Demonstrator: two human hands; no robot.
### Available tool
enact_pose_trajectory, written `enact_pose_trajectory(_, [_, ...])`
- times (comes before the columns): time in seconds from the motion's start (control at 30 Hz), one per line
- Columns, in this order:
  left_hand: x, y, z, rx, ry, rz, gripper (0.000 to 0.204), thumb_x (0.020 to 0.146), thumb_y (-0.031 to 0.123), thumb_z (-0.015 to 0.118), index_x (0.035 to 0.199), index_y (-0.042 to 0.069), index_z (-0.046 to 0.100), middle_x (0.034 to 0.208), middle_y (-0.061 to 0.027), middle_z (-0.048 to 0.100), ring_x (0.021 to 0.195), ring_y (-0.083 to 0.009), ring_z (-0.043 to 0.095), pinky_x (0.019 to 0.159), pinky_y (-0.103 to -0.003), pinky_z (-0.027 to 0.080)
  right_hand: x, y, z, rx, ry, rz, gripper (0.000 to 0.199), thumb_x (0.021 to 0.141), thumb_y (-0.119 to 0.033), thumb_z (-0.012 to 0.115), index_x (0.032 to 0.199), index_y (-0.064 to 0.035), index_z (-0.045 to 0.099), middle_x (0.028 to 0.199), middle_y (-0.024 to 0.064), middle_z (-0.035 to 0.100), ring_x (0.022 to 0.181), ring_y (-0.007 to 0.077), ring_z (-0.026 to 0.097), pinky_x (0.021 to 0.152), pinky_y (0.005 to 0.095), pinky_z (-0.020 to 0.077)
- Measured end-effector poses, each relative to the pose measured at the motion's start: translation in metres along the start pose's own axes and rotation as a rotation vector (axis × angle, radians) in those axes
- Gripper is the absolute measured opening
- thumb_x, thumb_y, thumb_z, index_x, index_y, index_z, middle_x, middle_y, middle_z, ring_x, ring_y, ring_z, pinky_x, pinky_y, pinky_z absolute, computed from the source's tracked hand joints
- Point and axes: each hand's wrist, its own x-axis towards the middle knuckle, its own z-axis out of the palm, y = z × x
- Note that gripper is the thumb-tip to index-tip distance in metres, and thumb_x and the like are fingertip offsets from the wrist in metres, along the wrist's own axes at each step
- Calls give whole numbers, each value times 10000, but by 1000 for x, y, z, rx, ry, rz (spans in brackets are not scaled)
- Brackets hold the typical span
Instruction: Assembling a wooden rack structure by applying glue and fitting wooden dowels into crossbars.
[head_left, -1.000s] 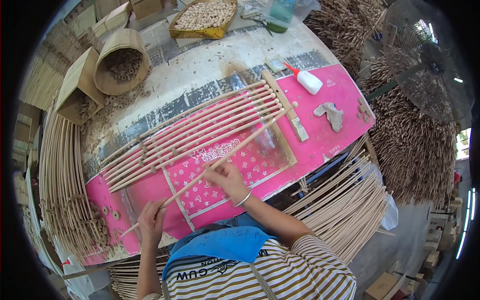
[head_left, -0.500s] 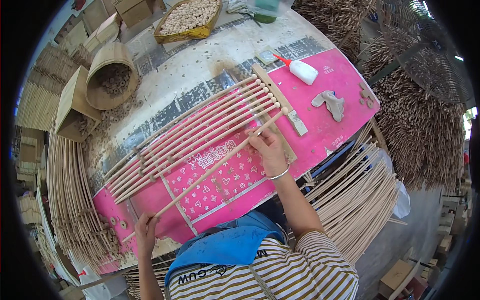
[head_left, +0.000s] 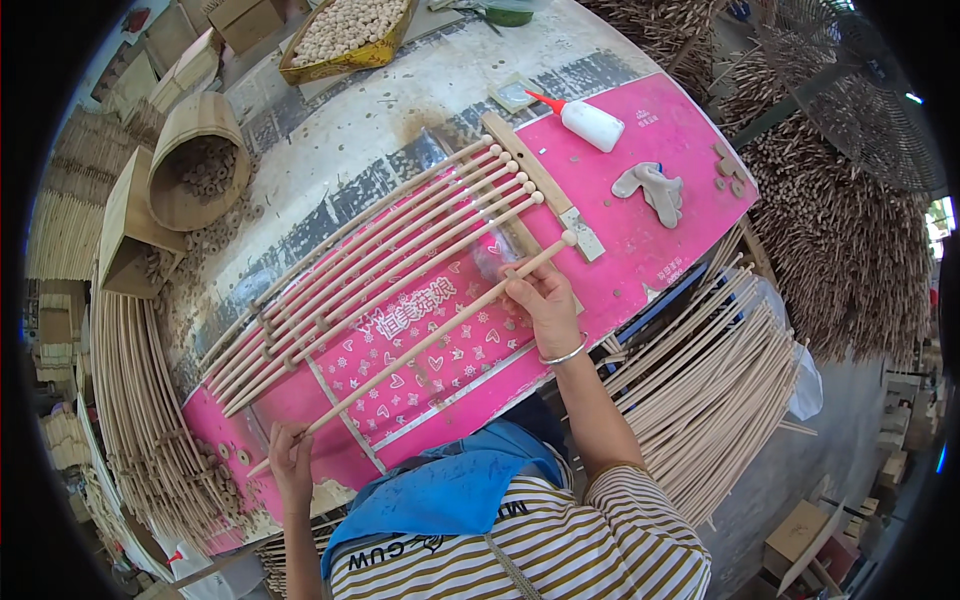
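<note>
The ball-ended stick [head_left: 420, 349] slants over the table [head_left: 330, 140], between the rod row [head_left: 400, 260] and the near edge. Your left hand [head_left: 292, 462] pinches it near its plain end, your right hand [head_left: 543, 302] just below the ball. Support both evenly; room lies nearward, while the wooden bar [head_left: 535, 175] sits close by the ball.

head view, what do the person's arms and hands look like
Left hand and right hand are ungloved. The right wears a thin silvery bangle at the wrist; a short sleeve striped white and mustard-brown covers that upper arm. The left forearm is bare.
</note>
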Motion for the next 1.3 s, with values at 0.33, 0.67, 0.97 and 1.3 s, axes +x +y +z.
enact_pose_trajectory(0.33, [8,-2,20,121,24,52,152,947,3,652,1088,-12,705,991,-122,646,964,-267,622,889,-371,489,6,-6,-21,-140,70,4,362,985,-267,770,1211,3,684,875,47,699,717,94,640,633,221,507])
enact_pose_trajectory(0.67, [18,0,29,124,119,44,165,918,-7,675,1078,-1,714,988,-127,652,931,-284,603,884,-384,475,5,-23,-22,-123,11,118,379,1017,-140,698,1350,35,646,953,46,698,794,101,657,717,241,556])
enact_pose_trajectory(0.97, [20,-6,37,10,188,6,161,901,-65,657,1044,0,693,1013,-116,639,947,-253,586,856,-360,490,9,-12,-30,-224,43,67,243,1012,-143,715,1192,18,689,935,53,705,760,96,647,633,228,529])
enact_pose_trajectory(1.3, [33,-12,50,79,200,28,169,881,-53,675,1036,8,699,990,-123,641,960,-278,591,867,-380,482,25,-21,-25,-678,244,-65,209,986,-211,765,962,-7,726,742,9,672,615,60,569,536,223,427])
